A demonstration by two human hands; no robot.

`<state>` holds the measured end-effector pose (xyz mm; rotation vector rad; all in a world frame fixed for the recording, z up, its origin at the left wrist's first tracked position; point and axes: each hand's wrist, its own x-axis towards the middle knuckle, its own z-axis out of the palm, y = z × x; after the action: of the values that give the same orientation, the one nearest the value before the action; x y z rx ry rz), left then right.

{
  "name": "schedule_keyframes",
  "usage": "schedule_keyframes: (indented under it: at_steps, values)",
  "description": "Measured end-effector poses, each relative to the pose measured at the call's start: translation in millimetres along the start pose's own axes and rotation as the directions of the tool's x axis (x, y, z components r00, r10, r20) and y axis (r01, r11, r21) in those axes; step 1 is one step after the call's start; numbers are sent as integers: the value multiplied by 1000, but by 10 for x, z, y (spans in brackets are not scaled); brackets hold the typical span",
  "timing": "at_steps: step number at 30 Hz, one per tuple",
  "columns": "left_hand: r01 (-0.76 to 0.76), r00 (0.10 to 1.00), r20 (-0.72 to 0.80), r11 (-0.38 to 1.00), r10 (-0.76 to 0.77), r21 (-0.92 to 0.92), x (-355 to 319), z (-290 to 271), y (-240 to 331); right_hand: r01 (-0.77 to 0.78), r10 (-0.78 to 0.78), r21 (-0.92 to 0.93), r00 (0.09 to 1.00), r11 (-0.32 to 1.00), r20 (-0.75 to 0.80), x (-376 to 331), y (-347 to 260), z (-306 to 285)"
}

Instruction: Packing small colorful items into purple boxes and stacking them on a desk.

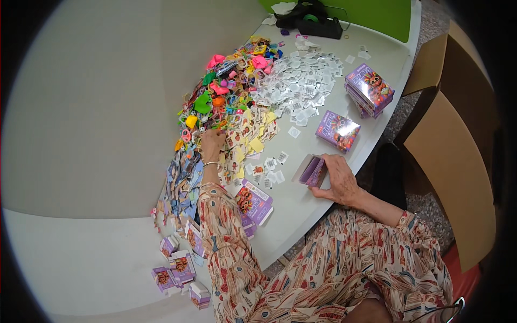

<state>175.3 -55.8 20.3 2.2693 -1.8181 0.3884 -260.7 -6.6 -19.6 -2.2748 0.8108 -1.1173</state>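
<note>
My left hand [212, 143] reaches into a heap of small colourful plastic toys [226, 94] along the table's left edge, its fingers down among the pieces; what it grips is hidden. My right hand [338, 177] holds a small purple cardboard box [311, 170] with its flap open, resting on the white table [323, 204]. Yellow and picture cards [247, 141] lie between the two hands. A pile of small white printed slips [301, 86] sits beyond them.
Two stacks of closed purple boxes [369, 89] [337, 131] stand at the right. Flat purple box blanks [253, 202] lie near my left elbow, more folded boxes [180, 269] at the lower left. A black tape dispenser [318, 24] stands at the far edge. Brown cartons [458, 156] stand beside the table.
</note>
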Motion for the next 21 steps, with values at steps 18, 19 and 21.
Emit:
schedule_keyframes:
  at_steps: [18,19,21]
  values:
    - [289,933,316,876,-169,-385,-6,-642,545,-4,4,-18,1000,1000,-2,2,42,4]
    - [306,899,432,816,-77,-491,17,-821,964,-14,13,-28,1000,1000,-20,-34,113,-42]
    - [304,847,525,730,88,-612,-226,-1155,1401,-16,16,-29,1000,999,-21,-12,92,-52]
